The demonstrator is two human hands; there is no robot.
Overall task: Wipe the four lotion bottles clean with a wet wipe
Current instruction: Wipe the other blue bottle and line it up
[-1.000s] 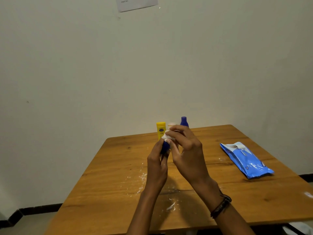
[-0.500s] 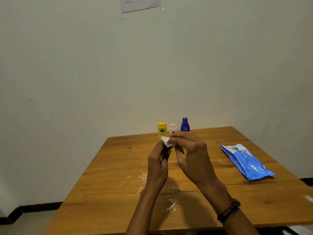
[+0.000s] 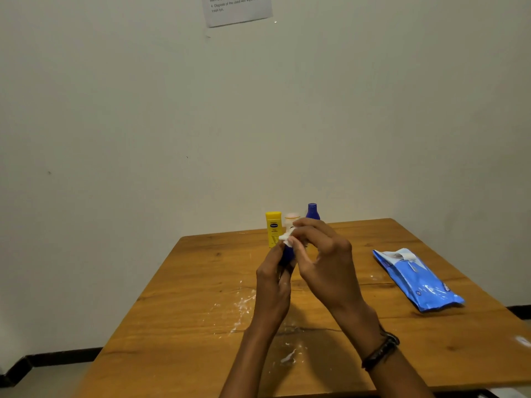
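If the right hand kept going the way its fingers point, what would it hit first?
Probably the small dark blue bottle the left hand holds: the right hand pinches a white wet wipe at its top. Depth is unclear.

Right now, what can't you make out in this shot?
All in the head view:
Held bottle: mostly covered by the left hand and right hand; its label can't be seen.
Wet wipe: only a white scrap shows above the right hand's fingers.
White bottle at the back: lower part is behind the right hand.
Paper on the wall: cut off by the top edge, print too small to read.
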